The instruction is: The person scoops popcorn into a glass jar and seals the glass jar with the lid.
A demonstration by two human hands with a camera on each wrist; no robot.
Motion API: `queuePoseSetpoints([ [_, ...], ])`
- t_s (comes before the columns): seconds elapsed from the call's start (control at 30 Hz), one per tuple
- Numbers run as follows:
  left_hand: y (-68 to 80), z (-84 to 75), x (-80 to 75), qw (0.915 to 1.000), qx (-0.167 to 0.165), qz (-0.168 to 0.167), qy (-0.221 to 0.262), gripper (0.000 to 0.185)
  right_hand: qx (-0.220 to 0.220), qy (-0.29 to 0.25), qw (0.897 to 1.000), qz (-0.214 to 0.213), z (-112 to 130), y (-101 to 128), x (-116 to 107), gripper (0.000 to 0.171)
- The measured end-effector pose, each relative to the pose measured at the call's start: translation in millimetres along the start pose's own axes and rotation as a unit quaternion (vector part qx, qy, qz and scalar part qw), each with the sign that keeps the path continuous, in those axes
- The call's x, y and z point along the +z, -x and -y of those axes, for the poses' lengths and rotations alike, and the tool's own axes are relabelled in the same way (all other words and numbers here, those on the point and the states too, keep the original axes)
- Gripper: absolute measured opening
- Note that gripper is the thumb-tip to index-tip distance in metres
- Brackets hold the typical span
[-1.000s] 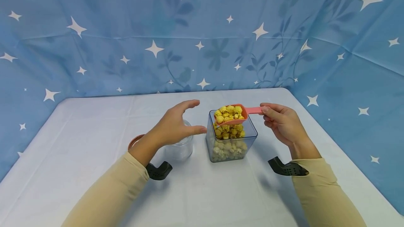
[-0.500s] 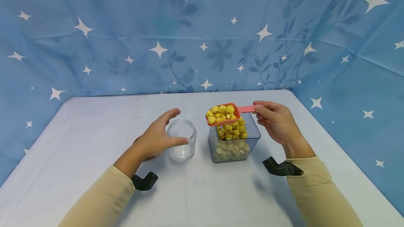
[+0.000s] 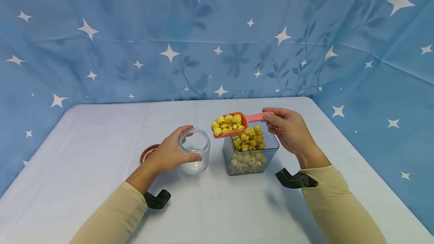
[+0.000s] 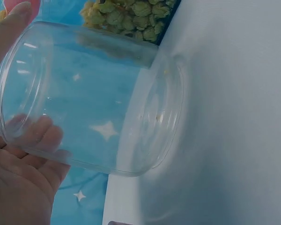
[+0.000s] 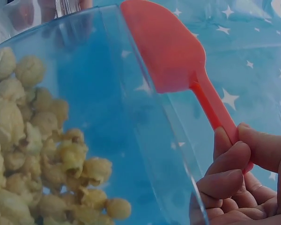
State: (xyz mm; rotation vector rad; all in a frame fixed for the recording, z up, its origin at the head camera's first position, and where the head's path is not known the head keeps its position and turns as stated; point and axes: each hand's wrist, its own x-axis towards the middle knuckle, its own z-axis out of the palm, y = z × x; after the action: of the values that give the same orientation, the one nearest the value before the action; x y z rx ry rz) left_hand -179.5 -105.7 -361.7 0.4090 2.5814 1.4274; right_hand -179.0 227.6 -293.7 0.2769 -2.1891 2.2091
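In the head view my right hand (image 3: 286, 131) pinches the handle of a coral-red scoop (image 3: 255, 117), heaped with yellow popcorn (image 3: 228, 124). The scoop is level, over the left rim of a clear square container (image 3: 249, 163) that also holds popcorn. My left hand (image 3: 171, 151) holds a clear glass jar (image 3: 196, 161) near its mouth, thumb on the near side and fingers on the far side. Seen from the left wrist, the glass jar (image 4: 93, 98) stands on the table with tiny crumbs at its base. From the right wrist, the scoop's underside (image 5: 168, 51) shows.
A round brown-rimmed lid (image 3: 145, 153) lies on the white table (image 3: 217, 206) left of the jar, partly hidden behind my left hand. A blue curtain with stars (image 3: 217, 29) hangs behind the table and along its sides.
The loaded scoop has moved left from above the square container toward the jar. My left hand has first drawn back leftward, then closed around the jar.
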Motion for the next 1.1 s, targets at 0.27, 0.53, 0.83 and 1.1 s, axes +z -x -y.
queuePoseSetpoints([
  [0.27, 2.7, 0.3, -0.3, 0.9999, -0.006, 0.0, -0.009, 0.098, 0.0, 0.02, 1.0, 0.013, 2.4, -4.2, 11.5, 0.026],
  [0.53, 6.2, 2.2, 0.9, 0.9999, -0.002, 0.005, -0.01, 0.098, 0.007, 0.083, 0.996, 0.026, 5.6, -4.6, 21.6, 0.04],
  [0.83, 6.8, -2.3, 1.5, 0.9998, 0.004, 0.006, -0.018, 0.097, 0.011, 0.153, 0.988, 0.03, 12.0, -7.3, 32.2, 0.039],
  [1.1, 6.9, -3.5, 1.5, 0.9997, -0.012, 0.007, -0.022, 0.095, 0.019, 0.182, 0.982, 0.039, 14.0, -12.4, 40.2, 0.035],
])
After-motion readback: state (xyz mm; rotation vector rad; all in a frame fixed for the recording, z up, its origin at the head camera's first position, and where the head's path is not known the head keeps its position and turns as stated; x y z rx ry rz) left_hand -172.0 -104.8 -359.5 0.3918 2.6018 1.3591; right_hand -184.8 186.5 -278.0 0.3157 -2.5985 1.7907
